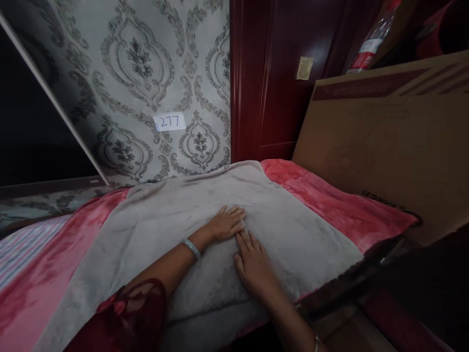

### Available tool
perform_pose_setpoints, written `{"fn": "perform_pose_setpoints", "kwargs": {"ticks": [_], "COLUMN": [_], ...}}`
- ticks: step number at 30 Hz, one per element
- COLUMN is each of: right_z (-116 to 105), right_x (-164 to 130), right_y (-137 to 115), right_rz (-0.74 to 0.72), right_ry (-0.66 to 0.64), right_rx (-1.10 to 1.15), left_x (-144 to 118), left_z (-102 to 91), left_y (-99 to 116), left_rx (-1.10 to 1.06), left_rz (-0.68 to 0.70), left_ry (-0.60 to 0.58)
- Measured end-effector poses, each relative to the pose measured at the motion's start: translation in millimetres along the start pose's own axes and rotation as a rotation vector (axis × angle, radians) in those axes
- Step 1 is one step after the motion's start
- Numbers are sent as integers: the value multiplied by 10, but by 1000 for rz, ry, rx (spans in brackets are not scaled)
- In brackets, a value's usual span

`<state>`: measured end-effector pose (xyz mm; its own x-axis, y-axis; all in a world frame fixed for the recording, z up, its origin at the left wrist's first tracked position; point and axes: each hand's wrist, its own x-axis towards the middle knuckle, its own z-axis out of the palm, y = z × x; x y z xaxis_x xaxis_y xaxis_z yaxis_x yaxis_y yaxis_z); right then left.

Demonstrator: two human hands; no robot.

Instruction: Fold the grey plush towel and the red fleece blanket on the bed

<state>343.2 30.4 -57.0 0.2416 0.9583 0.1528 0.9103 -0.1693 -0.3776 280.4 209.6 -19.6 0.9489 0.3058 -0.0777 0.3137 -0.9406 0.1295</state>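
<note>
A grey plush blanket [176,210] lies spread over a surface, with shallow wrinkles across it. My left hand [226,222] rests flat on its middle, fingers stretched to the right. Just below and to the right, my right hand [254,264] also lies flat on the grey cloth, its fingertips close to the left hand's fingers. Neither hand grips anything. Beneath the grey cloth, a red and pink blanket [318,195] shows at the right and along the left side.
A large cardboard box [384,142] stands at the right, a plastic bottle [370,49] behind it. Patterned wallpaper bears a card [169,121] reading 277. A dark screen [36,112] is at the left. Striped cloth [29,244] shows at the left edge.
</note>
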Motion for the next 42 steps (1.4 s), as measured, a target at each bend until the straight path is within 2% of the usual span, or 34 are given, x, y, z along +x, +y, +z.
{"fn": "perform_pose_setpoints", "kwargs": {"ticks": [7, 11, 14, 18, 20, 23, 26, 29, 34, 36, 38, 42], "right_z": [73, 170, 245, 338, 395, 463, 431, 275, 34, 14, 27, 82], "right_x": [20, 40, 38, -6, -19, -15, -8, -17, -51, -66, -86, -146], "right_y": [32, 142, 337, 554, 579, 554, 536, 541, 546, 537, 507, 346], "right_rz": [-31, -75, -131, -165, -164, -143, -121, -83, -29, -19, -18, -135], "right_ry": [62, 159, 230, 330, 390, 426, 396, 318, 244, 261, 313, 418], "right_rx": [59, 187, 434, 744, 760, 715, 746, 880, 1084, 1050, 963, 624], "left_x": [205, 121, -79, -498, -695, -865, -889, -885, -1046, -1158, -1259, -1334], "left_z": [-108, -159, -173, -16, 138, 340, 426, 498, 771, 804, 737, 528], "left_y": [-389, -350, -115, 431, 704, 956, 1013, 1028, 1242, 1336, 1366, 1229], "left_rx": [4, 45, 63, 41, 27, 66, 88, 94, 125, 106, 66, 25], "left_rz": [-339, -443, -361, -50, 28, 33, 10, -25, 51, 76, 82, 21], "left_ry": [27, 143, 173, 119, 75, 71, 118, 148, 259, 262, 218, 180]}}
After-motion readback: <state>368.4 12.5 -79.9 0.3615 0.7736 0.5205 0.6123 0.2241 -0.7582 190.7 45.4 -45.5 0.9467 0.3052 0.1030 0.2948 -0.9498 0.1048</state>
